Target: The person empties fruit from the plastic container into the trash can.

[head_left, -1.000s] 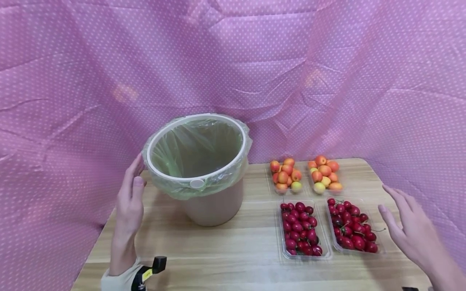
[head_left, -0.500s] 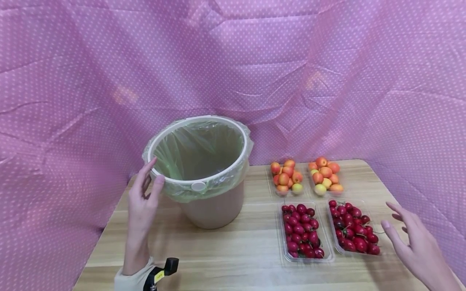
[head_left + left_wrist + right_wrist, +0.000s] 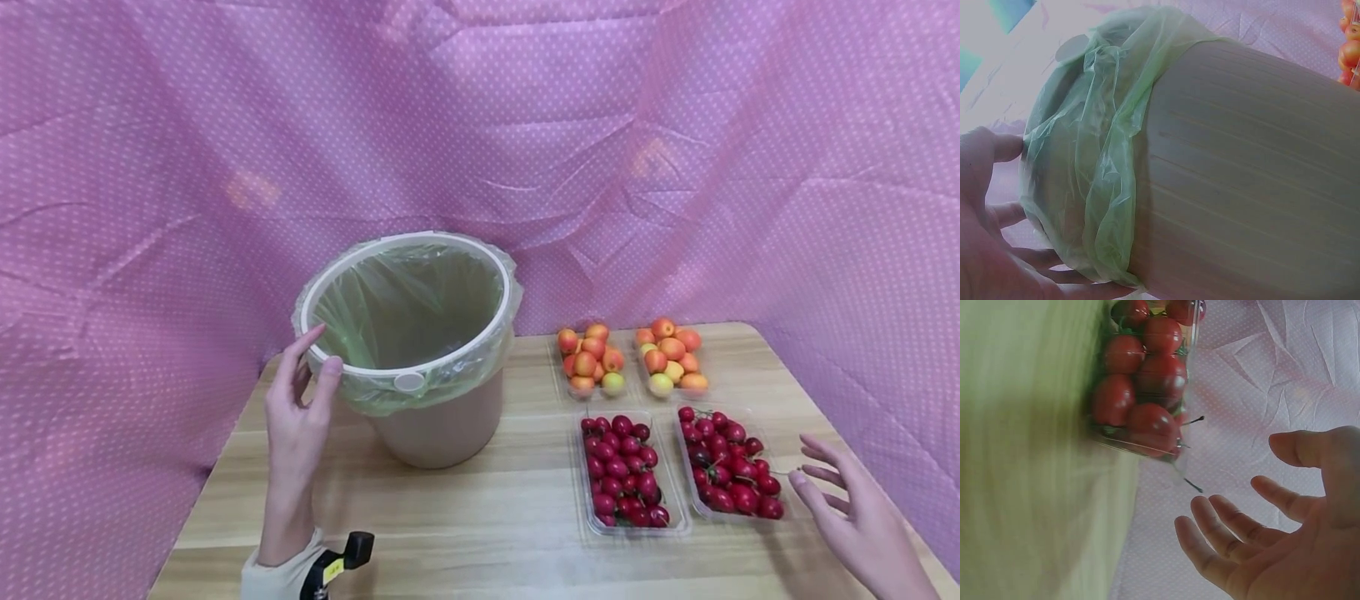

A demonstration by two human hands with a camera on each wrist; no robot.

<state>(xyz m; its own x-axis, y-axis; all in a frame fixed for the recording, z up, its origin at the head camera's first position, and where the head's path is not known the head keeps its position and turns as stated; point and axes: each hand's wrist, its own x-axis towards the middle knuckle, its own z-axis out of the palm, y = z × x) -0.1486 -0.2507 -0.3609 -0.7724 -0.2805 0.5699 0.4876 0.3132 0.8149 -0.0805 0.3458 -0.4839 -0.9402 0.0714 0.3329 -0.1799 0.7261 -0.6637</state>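
Note:
A beige trash bin [image 3: 442,433] with a white rim stands left of centre, lined with a thin green plastic bag [image 3: 382,396] folded over the rim. At the bin's near left side, my left hand [image 3: 296,421] has its index finger and thumb at the rim; in the left wrist view its spread fingers [image 3: 1007,214] touch the bag's folded edge. My right hand [image 3: 862,517] hovers beside the right clear box of cherries [image 3: 738,475], fingers loosely bent and holding nothing. The right wrist view shows a gap between these fingers and the cherries [image 3: 1147,381].
Another clear box of cherries [image 3: 618,471] lies to the left of that one. Behind them are two boxes of small orange and yellow fruit [image 3: 588,362]. A pink dotted cloth [image 3: 570,150] surrounds the wooden table [image 3: 495,533] at the back and sides.
My left hand has moved right, from the bin's outer side to its rim. The right hand has come slightly lower, its fingers bending more. Bin and boxes stay put.

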